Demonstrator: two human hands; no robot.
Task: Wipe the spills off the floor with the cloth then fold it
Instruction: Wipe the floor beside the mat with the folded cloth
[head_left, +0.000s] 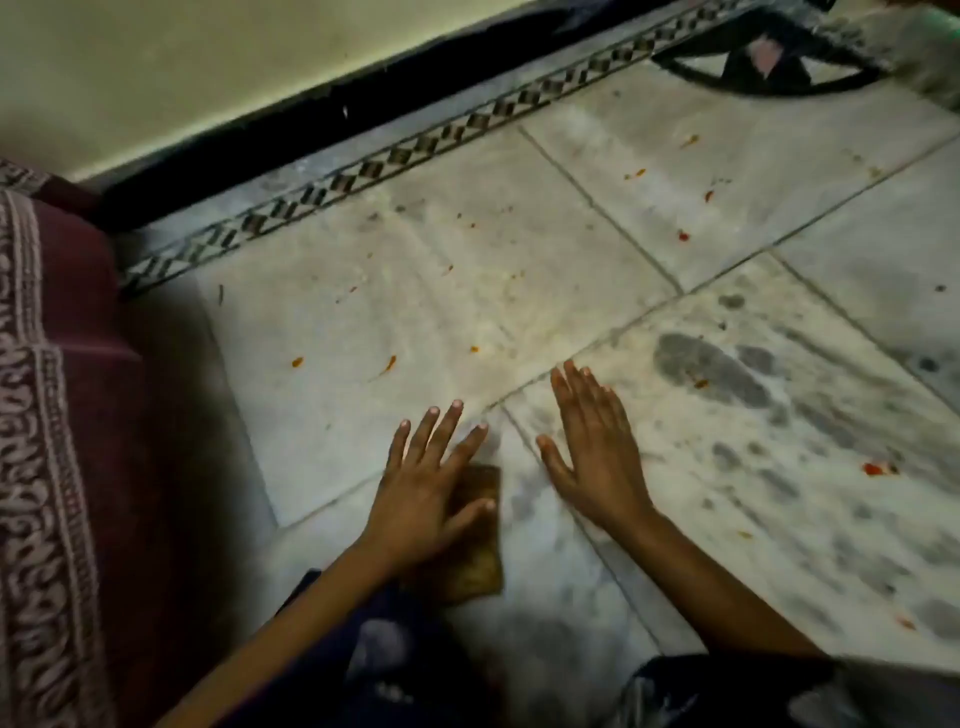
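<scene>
Cloth (475, 540): small, brownish, roughly rectangular, lying flat on the floor (415, 291) and serving here as the landmark. Left hand (431, 483): lying over the cloth's left part with fingers straight and spread, pressing down on it; the fingertips are reaching past the cloth's far edge onto bare tile. Right hand (597, 447): resting flat on the floor just to the right of the cloth, fingers straight and together, holding nothing and staying apart from the cloth. Floor: pale marble tiles with dark joint lines, one joint crossing just beyond the cloth. Spills (387, 364): small orange-red flecks lying scattered on the tiles beyond the cloth, with further red bits (875, 468) showing well to the cloth's right. Dark smudges (711, 369): grey patches and streaks spreading over the tile to the right of the cloth. Patterned border strip (415, 150): black-and-white inlay running along the floor far beyond the cloth, beside a dark skirting (311, 114) under a pale wall (156, 67). Maroon printed fabric (52, 415): hanging well to the left of the cloth. Dark clothing (363, 670): showing on the near side of the cloth, between the two forearms.
</scene>
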